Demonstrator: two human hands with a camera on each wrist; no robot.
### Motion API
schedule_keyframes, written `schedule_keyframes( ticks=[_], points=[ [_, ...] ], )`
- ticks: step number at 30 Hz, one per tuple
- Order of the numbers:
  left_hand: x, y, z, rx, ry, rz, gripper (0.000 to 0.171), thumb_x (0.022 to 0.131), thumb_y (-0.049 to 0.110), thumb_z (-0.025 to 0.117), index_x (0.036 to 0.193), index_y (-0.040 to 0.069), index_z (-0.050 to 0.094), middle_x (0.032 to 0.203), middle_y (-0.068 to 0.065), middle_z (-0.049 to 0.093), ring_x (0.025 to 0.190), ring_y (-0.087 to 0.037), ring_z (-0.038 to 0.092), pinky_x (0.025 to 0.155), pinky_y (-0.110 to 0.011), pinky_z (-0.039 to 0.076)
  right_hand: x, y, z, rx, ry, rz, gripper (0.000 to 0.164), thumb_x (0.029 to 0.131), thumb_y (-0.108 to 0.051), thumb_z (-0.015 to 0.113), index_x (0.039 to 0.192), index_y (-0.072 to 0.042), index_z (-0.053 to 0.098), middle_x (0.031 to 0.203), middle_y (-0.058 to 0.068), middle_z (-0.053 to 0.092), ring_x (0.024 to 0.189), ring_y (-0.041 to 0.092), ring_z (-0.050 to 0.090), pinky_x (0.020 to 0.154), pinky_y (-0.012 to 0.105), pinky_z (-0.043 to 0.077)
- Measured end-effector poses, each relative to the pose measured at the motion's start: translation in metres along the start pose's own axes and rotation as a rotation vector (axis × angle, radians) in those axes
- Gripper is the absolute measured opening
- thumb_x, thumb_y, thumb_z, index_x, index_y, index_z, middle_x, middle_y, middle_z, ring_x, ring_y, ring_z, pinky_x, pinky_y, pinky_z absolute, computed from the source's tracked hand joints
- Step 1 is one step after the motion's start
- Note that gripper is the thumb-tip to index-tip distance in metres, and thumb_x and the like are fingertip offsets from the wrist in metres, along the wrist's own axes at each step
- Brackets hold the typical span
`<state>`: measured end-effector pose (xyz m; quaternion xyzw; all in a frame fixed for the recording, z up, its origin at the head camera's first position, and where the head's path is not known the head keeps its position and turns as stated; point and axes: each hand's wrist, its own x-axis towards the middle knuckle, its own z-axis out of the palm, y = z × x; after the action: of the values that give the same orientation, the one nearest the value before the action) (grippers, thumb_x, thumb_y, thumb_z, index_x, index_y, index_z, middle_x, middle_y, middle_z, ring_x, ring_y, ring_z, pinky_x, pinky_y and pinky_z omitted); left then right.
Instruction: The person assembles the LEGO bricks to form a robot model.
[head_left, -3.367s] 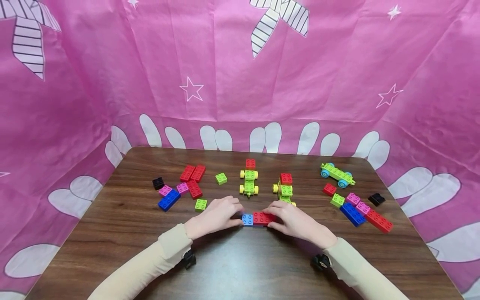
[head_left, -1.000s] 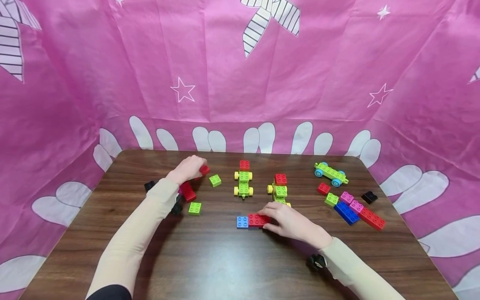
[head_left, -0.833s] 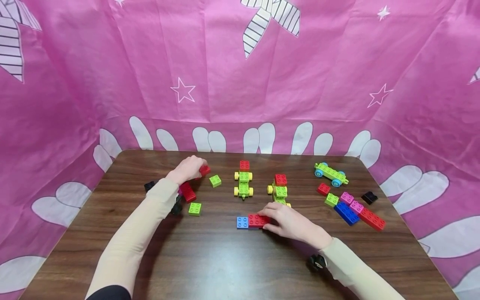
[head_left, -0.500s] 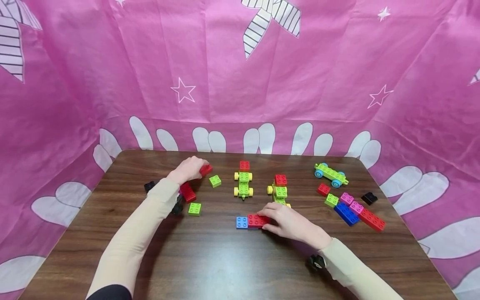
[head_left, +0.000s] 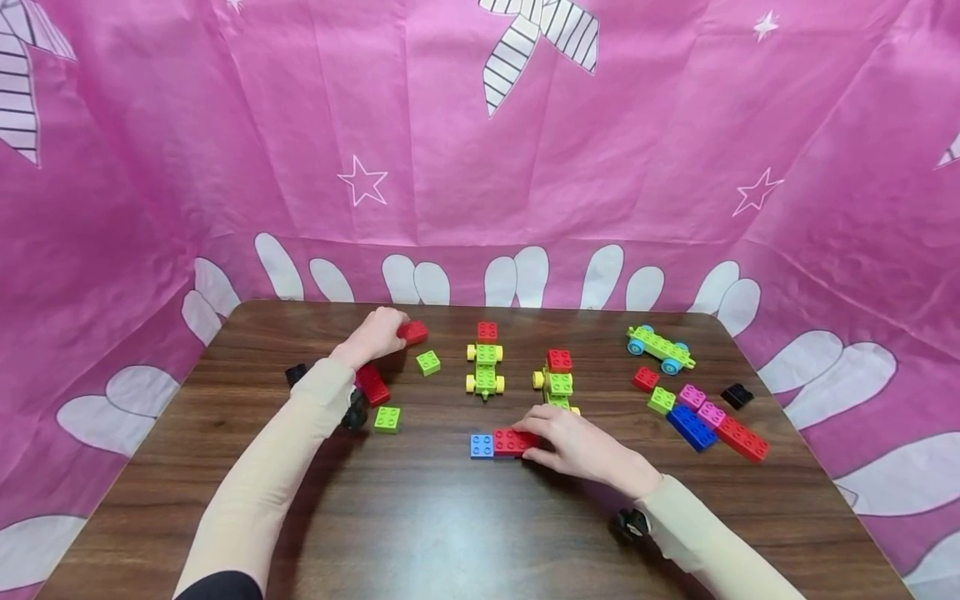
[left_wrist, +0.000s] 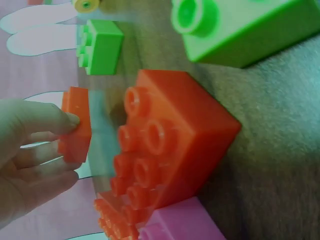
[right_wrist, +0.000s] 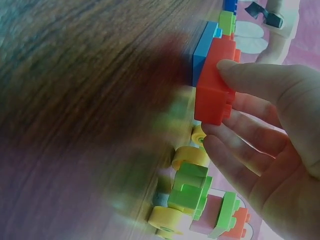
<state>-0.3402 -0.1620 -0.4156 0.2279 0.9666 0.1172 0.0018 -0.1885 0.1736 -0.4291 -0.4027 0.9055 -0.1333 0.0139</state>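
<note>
At the back left of the table, my left hand (head_left: 377,335) pinches a red toy building brick (head_left: 415,332); the left wrist view shows the thumb on one long side of this brick (left_wrist: 80,122) and fingers on the other. Front and centre, my right hand (head_left: 577,443) grips the right end of a studded red brick (head_left: 510,442). That brick sits on top of a blue brick (head_left: 482,447), whose left end sticks out with bare studs. In the right wrist view the thumb presses the side of the red brick (right_wrist: 215,90).
Under the left forearm lie another red brick (head_left: 372,385) and a black piece (head_left: 296,374), with green bricks (head_left: 387,419) nearby. Yellow-wheeled cars (head_left: 485,371) stand mid-table. On the right are a blue-wheeled car base (head_left: 660,348), a dark blue brick (head_left: 692,427) and several loose bricks.
My left hand has left the blue-and-red stack, reached to the back left and taken a red brick, which has since shifted slightly toward the back. The right hand keeps its grip on the stack.
</note>
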Motion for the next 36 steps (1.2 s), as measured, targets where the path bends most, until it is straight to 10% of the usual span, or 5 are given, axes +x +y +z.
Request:
schedule_keyframes(
  ticks=[10, 18, 36],
  points=[
    [-0.011, 0.009, -0.023, -0.174, 0.072, 0.013, 0.035, 0.077, 0.010, 0.070, 0.110, 0.000, 0.067, 0.108, -0.016, 0.069, 0.101, -0.028, 0.064, 0.090, -0.042, 0.050, 0.003, 0.001, 0.000, 0.006, 0.003, -0.010, 0.036, 0.084, -0.034, 0.069, 0.115, -0.017, 0.065, 0.104, -0.007, 0.064, 0.092, 0.002, 0.057, 0.082, 0.022, 0.053],
    [-0.027, 0.039, -0.038, -0.228, 0.065, 0.076, 0.033, 0.078, 0.013, 0.072, 0.110, 0.005, 0.068, 0.103, -0.009, 0.071, 0.079, -0.018, 0.058, 0.075, -0.033, 0.050, 0.005, 0.002, 0.002, -0.018, 0.004, -0.013, 0.036, 0.084, -0.034, 0.068, 0.115, -0.017, 0.065, 0.103, -0.007, 0.064, 0.091, 0.002, 0.056, 0.082, 0.023, 0.053],
    [-0.065, 0.079, -0.016, -0.293, -0.003, 0.275, 0.032, 0.079, 0.015, 0.072, 0.111, 0.009, 0.068, 0.107, -0.004, 0.069, 0.096, -0.015, 0.062, 0.083, -0.035, 0.053, 0.008, 0.002, 0.002, -0.006, 0.002, -0.020, 0.036, 0.083, -0.034, 0.070, 0.114, -0.018, 0.066, 0.103, -0.008, 0.064, 0.091, 0.002, 0.057, 0.082, 0.023, 0.053]
  ],
)
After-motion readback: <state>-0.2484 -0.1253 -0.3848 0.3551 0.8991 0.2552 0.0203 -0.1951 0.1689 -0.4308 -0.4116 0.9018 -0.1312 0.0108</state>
